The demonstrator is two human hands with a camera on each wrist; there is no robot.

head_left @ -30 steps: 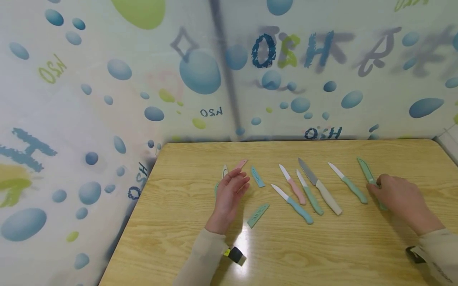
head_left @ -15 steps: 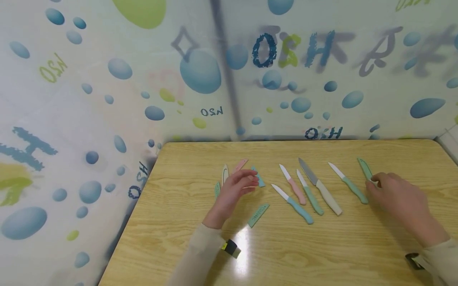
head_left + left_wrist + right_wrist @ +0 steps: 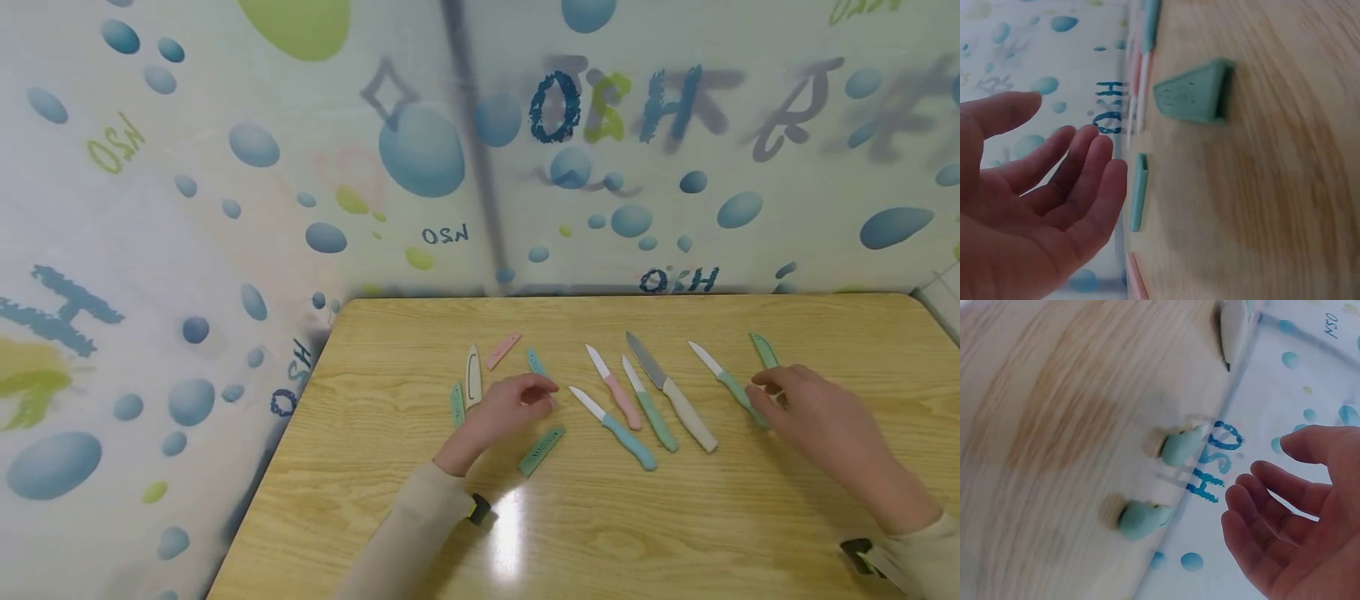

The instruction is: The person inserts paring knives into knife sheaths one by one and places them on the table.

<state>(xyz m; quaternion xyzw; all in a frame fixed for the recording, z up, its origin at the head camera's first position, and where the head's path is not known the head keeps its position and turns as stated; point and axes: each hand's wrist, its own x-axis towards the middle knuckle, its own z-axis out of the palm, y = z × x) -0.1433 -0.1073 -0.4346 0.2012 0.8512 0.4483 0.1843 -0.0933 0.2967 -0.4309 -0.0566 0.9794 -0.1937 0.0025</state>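
My left hand point(image 3: 513, 408), fingers loosely bent and holding nothing, is above the table beside the blue blade sheath point(image 3: 535, 362), which it partly covers. A green sheath point(image 3: 542, 452) lies just in front of it. In the left wrist view the fingers point(image 3: 1094, 187) are spread, with the green sheath point(image 3: 1188, 97) beyond them. My right hand point(image 3: 825, 417) hovers with relaxed fingers and holds nothing. Its fingertips overlap the handle of a green knife point(image 3: 731, 387) in the head view. Partly hidden behind this hand lies a slim green tool point(image 3: 763, 350).
Mid-table lie a pink knife point(image 3: 622, 404), another green knife point(image 3: 656, 417), a blue knife point(image 3: 628, 442) and a larger cream-handled knife point(image 3: 681, 410). On the left are a pink sheath point(image 3: 503, 350), a cream sheath point(image 3: 473, 379) and another green sheath point(image 3: 457, 404). A patterned wall point(image 3: 600, 250) stands behind.
My left hand has moved right, uncovering the pink, cream and left green sheaths. My right hand has let go of the slim green tool and shifted left, its fingers opening.
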